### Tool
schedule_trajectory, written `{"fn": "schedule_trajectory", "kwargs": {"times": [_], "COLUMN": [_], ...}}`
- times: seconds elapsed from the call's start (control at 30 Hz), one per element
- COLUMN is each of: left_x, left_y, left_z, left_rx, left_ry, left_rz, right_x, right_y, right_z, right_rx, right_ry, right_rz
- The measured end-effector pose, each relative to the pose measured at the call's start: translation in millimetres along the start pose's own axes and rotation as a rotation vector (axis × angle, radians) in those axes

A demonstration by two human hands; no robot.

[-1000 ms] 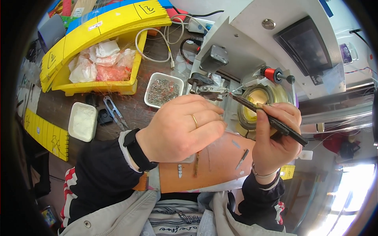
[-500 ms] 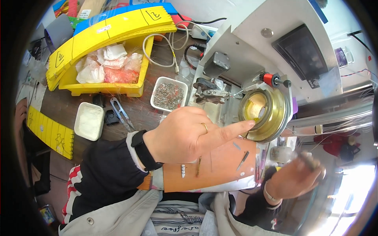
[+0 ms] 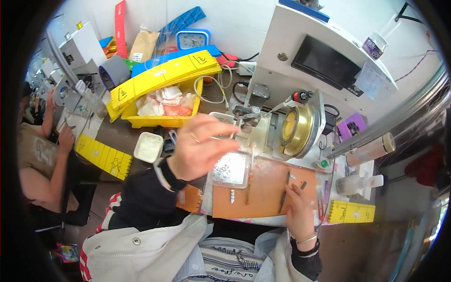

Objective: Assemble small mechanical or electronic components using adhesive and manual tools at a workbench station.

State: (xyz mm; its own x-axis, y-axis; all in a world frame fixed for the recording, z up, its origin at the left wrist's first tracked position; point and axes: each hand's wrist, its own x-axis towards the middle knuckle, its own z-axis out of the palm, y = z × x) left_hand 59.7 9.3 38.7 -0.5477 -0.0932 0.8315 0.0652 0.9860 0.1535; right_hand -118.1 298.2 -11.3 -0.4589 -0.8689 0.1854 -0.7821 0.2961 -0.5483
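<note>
Lying near the right hand (image 3: 301, 212), a yellow strip (image 3: 350, 212) bears handwriting.

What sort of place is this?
Probably a workshop: there's a white metal-looking machine with a rectangular black screen, a round gold-coloured wheel, and thin dark tools on a flat orange board.

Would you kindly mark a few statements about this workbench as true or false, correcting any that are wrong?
1. The left hand wears a ring. True.
2. The black wristband is on the right wrist. False: the wristband is on the left wrist.
3. A slim dark tool lies on the orange mat, by the right hand. True.
4. The clock has a red frame. False: the clock has a blue frame.
5. The yellow bin holds crumpled white material. True.
</note>
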Motion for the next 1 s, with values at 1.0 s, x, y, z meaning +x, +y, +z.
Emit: {"fn": "schedule_trajectory", "kwargs": {"times": [1.0], "left_x": [-5], "left_y": [-101], "left_z": [-137], "left_rx": [0.321], "left_ry": [-0.376], "left_rz": [-0.948], "right_x": [-19], "right_y": [39], "right_z": [-42], "right_rx": [0.039], "right_ry": [0.444], "right_rz": [0.307]}}
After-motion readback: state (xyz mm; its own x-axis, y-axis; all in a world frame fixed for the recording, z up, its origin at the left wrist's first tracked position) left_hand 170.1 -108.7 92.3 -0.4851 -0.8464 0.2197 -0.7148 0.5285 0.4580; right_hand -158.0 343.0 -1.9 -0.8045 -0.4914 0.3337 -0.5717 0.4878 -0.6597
